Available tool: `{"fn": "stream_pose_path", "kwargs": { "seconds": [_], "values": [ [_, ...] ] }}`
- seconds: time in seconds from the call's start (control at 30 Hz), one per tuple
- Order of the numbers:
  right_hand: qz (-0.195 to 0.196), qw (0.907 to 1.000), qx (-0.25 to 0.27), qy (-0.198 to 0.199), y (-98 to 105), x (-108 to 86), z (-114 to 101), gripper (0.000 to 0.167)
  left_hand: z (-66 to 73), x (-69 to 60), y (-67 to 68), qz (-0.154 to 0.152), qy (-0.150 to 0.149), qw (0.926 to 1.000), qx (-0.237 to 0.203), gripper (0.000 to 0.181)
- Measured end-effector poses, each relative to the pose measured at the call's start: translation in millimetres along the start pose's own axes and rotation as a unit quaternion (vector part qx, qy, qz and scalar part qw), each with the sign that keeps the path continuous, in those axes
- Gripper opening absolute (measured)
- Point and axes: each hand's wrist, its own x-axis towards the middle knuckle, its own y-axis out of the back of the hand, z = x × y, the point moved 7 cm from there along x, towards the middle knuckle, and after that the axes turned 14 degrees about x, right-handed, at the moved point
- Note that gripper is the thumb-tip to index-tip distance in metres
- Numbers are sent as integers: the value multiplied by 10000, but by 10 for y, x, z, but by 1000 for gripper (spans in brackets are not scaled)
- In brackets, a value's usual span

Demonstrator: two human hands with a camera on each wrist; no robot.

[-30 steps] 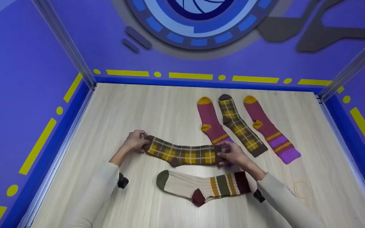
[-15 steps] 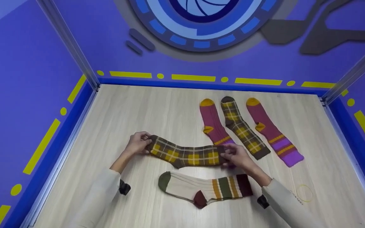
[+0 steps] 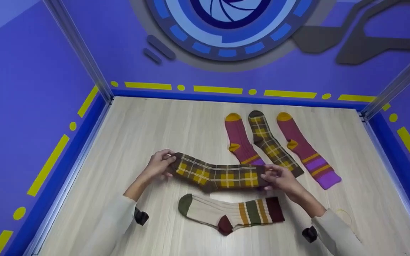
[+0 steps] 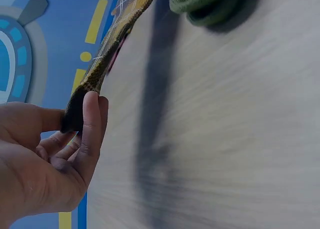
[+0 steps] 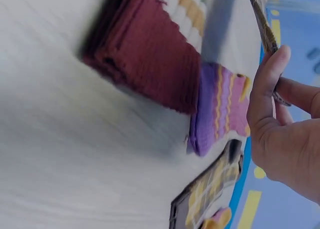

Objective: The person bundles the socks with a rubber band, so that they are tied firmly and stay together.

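Dark brown knit, the toe of a plaid crew sock [image 3: 222, 176], is pinched between the thumb and fingers of the left hand [image 3: 159, 166]. From there the sock spans rightward just above the tabletop [image 3: 148, 121], its shadow falling below. The step in hand looks like carrying this sock stretched lengthwise; the next move, I judge, calls for keeping both ends level so the soft knit neither sags nor twists. It looks smooth and nearly flat, with mustard blocks, thin pale lines and the brown heel pointing down. Nearer the person, and apart from it, lies a cream sock [image 3: 231, 212] with a green toe and burgundy heel. Beyond the plaid one, a maroon sock [image 3: 240, 138] is partly covered. At the brown cuff, the right hand [image 3: 285, 181] pinches the other end. Farther right lie a second plaid sock [image 3: 272, 145] and another maroon sock [image 3: 306, 151].
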Motion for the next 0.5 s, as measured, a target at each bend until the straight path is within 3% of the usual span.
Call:
{"fn": "stream_pose_path", "kwargs": {
  "seconds": [0.13,0.3,0.5],
  "values": [
    [-91,9997,-17,-216,120,-84,-16,51,36,-47,-57,-227,12,9997,27,20],
    [-442,9979,-70,-459,239,-235,-8,51,76,-192,-154,-724,24,9974,68,23],
    [-856,9918,364,-881,353,-437,12,32,146,-399,-277,-1406,-36,9900,-66,22]
  ]
}}
